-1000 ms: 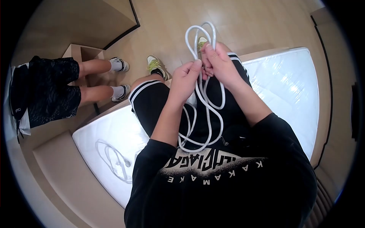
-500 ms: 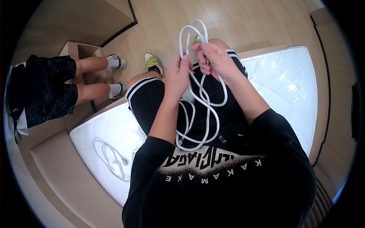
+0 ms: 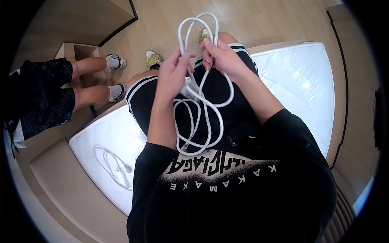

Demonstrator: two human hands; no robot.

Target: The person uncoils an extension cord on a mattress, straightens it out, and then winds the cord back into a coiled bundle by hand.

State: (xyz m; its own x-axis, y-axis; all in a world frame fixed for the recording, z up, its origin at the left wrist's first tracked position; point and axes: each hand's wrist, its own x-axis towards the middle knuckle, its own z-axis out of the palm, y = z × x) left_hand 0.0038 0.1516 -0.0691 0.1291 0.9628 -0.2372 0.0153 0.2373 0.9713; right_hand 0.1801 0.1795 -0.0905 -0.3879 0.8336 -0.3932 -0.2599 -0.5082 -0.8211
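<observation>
White cable (image 3: 222, 127), one length bent into several loops, is held up in front of the body by both hands in the head view. The left hand (image 3: 172, 77) has its grip closed round the cable, thumb pressed against curled fingers. The right hand (image 3: 223, 58) has its grip closed too, pinching the cable between thumb and forefinger, with its other fingers bent loosely below. The two hands are near each other but apart. Two loops rise past them on the far side, overlapping; more loops hang on the near side, over the lap and down to the printed black shirt (image 3: 243, 210). How many strands lie inside each grip cannot be told.

A second cable (image 3: 128, 168) lies coiled to the left on the mattress (image 3: 291, 81), well apart from the hands. There is one mattress, white under shiny clear wrapping, showing on both sides of the seated person. Two shoes on this person's feet show beyond the knees, the left shoe (image 3: 152, 58) in full view and the right shoe (image 3: 204, 34) partly behind the cable. Far left stands one other person (image 3: 44, 95) in dark patterned shorts, two legs and two shoes visible, beside an open wooden box (image 3: 67, 50) on the floor (image 3: 247, 16)
</observation>
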